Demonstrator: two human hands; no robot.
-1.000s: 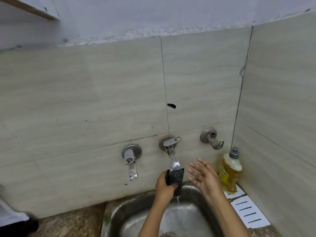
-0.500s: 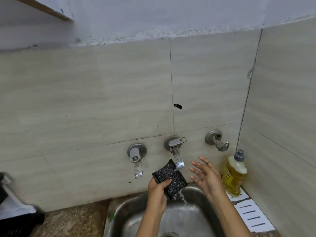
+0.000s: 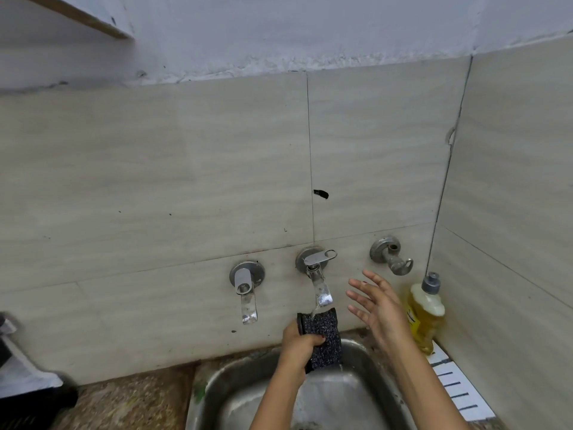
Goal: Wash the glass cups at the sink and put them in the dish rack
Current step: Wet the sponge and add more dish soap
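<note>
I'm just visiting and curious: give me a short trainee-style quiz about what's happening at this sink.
1. True or false: water from the middle tap runs onto the scrub pad.
2. The left hand grips: A a plate, B the scrub pad, C a spoon.
3. Fill in: the right hand has its fingers ___, holding nothing.
Key: 1 true; 2 B; 3 spread.

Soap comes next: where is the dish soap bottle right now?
Head view, right side: the dish soap bottle stands in the tiled corner at the far end of the white slotted tray, just right of the right hand.
</note>
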